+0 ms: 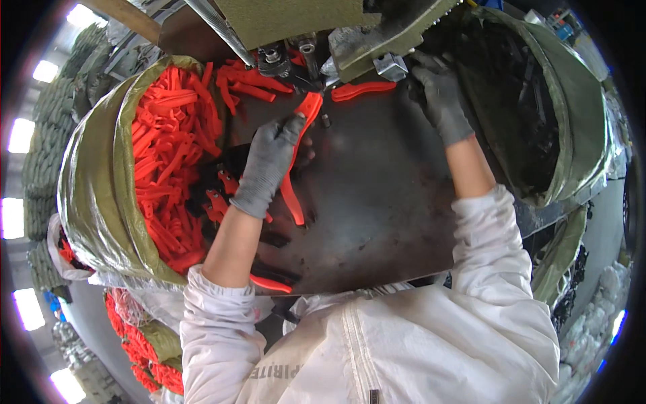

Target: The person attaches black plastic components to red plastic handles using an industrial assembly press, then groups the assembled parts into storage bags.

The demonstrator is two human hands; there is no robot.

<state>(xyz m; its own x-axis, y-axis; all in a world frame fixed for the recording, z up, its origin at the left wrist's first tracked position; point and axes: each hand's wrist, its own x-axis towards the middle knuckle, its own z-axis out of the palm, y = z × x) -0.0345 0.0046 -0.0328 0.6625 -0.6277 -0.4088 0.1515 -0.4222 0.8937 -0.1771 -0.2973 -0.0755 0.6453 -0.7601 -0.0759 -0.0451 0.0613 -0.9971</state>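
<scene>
My left hand (266,160), in a grey glove, is closed around a long red plastic handle (291,195). The handle's upper end points at the tooling of a machine (306,54), and its lower end hangs over the dark metal table. My right hand (439,101), also gloved in grey, is raised beside a shiny metal block (390,67) on the machine, close to the sack of black parts. Its fingertips blend into the dark background, so their grip is unclear. Another red handle (363,90) lies under the machine head, between my hands.
A green sack (94,182) heaped with red plastic pieces (165,161) stands at the left. At the right is a sack (584,101) of black parts (518,101). Red-and-black pieces (219,205) lie by my left forearm. The table's near edge (377,286) meets my jacket.
</scene>
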